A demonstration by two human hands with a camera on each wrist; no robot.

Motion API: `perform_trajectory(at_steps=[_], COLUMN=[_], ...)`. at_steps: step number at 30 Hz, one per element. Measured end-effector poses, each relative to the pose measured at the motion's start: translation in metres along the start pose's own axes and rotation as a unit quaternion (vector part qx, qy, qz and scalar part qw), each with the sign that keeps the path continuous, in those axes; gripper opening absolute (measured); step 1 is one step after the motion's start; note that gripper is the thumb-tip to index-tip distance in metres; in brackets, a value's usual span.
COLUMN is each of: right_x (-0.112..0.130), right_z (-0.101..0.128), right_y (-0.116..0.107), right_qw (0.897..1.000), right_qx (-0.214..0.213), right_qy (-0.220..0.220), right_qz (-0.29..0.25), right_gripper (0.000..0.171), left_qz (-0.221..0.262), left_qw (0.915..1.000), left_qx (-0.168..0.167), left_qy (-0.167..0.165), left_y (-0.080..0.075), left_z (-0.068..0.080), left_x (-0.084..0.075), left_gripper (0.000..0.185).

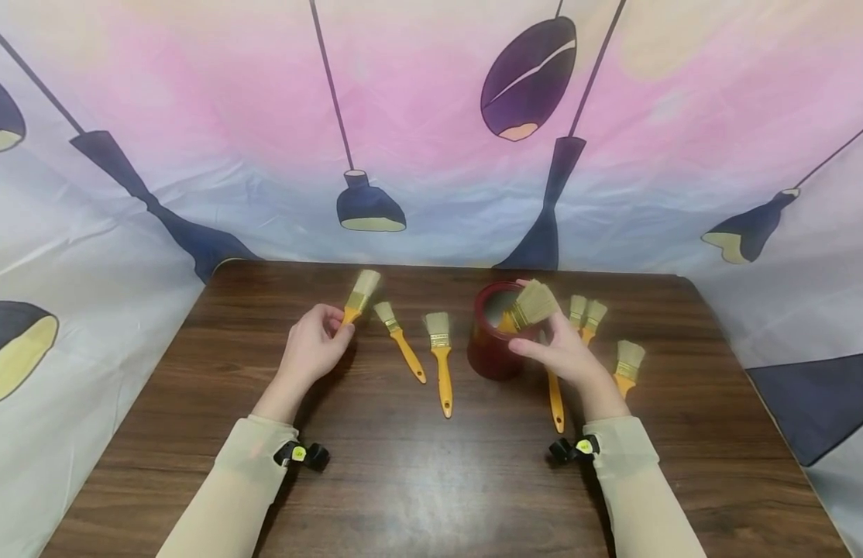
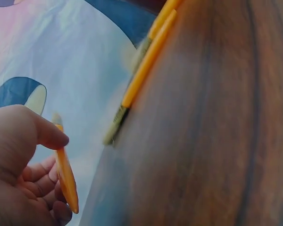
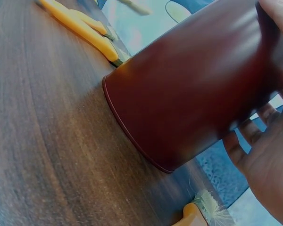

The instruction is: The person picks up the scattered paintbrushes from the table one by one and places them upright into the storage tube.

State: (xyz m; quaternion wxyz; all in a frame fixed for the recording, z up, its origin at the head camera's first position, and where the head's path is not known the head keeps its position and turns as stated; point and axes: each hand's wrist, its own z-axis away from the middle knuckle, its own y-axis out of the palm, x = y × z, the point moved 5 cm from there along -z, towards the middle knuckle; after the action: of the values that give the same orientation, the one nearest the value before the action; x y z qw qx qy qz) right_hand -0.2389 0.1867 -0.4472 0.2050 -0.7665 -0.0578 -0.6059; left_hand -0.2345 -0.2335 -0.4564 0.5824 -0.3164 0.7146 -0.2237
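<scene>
My left hand [image 1: 311, 345] pinches a paintbrush [image 1: 362, 296] by its yellow handle, pale bristles pointing up. In the left wrist view, thumb and fingers close on that handle [image 2: 67, 183]. On the right, my right hand [image 1: 569, 353] grips a dark red can [image 1: 493, 353], thumb at the near rim and fingers round the far side. A wider paintbrush [image 1: 531, 304] stands in the can, bristles up, leaning toward that hand; its lower handle is hidden. The can's smooth wall [image 3: 188, 89] fills much of the right wrist view, its base at the tabletop.
Between my hands lie a narrow brush [image 1: 403, 349] and a broader brush [image 1: 441, 364] on the dark wooden table [image 1: 376, 465]. Right of the can are several more brushes, one [image 1: 628, 363] beyond my wrist. A printed cloth [image 1: 431, 139] hangs behind the table's far edge.
</scene>
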Motion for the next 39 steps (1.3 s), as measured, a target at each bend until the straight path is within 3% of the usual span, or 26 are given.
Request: perform_trajectory(at_steps=[5,9,12,15,19,25,28,33,39], right_x=[0.0,0.0,0.0,0.001,-0.001,-0.004,-0.003,-0.003,-0.002], right_z=[-0.002,-0.005,-0.007,-0.007,-0.006,-0.005,-0.003,-0.002,-0.002], right_y=[0.001,0.002,0.003,0.004,0.005,0.002,0.001,0.001,0.0], right_qw=[1.0,1.0,1.0,1.0,1.0,1.0,1.0,1.0,1.0], right_qx=[0.0,0.004,0.008,0.012,0.013,0.007,0.004,0.007,0.012], right_qy=[-0.005,-0.005,-0.002,-0.001,0.001,0.0,-0.002,-0.006,-0.009], right_qz=[-0.002,-0.007,-0.007,-0.009,-0.016,-0.012,-0.013,-0.028,-0.027], right_gripper=[0.093,0.093,0.093,0.094,0.095,0.095,0.095,0.095,0.095], left_qz=[0.035,0.092,0.161,0.237,0.289,0.304,0.296,0.264,0.247], left_qw=[0.9988,0.9934,0.9832,0.9677,0.9538,0.9468,0.9477,0.9532,0.9512], left_qx=[-0.033,-0.069,-0.085,-0.085,-0.071,-0.033,-0.01,0.025,0.058], left_qy=[0.005,0.005,0.008,0.018,0.043,0.1,0.12,0.146,0.175], left_y=[-0.009,-0.016,-0.017,-0.012,0.001,0.027,0.044,0.068,0.083], left_z=[0.0,-0.002,-0.004,-0.008,-0.016,-0.03,-0.033,-0.033,-0.029], left_x=[-0.021,-0.04,-0.058,-0.08,-0.118,-0.176,-0.199,-0.224,-0.243], left_gripper=[0.023,0.024,0.025,0.025,0.027,0.031,0.031,0.031,0.037])
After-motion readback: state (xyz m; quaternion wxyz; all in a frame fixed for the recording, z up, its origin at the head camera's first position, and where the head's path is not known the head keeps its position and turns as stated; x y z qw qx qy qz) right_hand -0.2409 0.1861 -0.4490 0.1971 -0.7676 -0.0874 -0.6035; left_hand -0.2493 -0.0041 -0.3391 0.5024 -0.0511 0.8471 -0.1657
